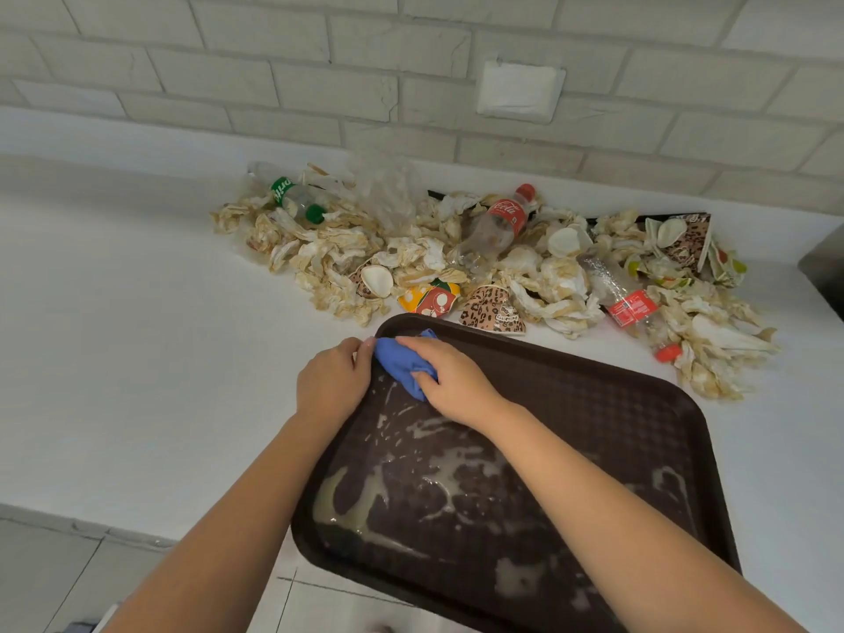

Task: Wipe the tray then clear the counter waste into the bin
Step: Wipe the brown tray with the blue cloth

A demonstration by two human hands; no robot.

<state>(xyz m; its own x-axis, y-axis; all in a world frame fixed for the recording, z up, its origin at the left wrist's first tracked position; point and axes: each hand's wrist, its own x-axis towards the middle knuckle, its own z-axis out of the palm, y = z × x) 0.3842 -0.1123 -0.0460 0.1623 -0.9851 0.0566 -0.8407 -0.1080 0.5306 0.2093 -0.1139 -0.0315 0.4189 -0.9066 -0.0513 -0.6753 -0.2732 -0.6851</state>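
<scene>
Tray (616,404) smeared, left hand (331,381) holding it; right hand (456,381) grips blue cloth (402,363)

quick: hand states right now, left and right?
Left hand: grips the tray at its far-left corner.
Right hand: holds the blue cloth, pressed on the tray.

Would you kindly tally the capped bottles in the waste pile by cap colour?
Green-capped bottle: 1
Red-capped bottles: 2
Total: 3
</scene>
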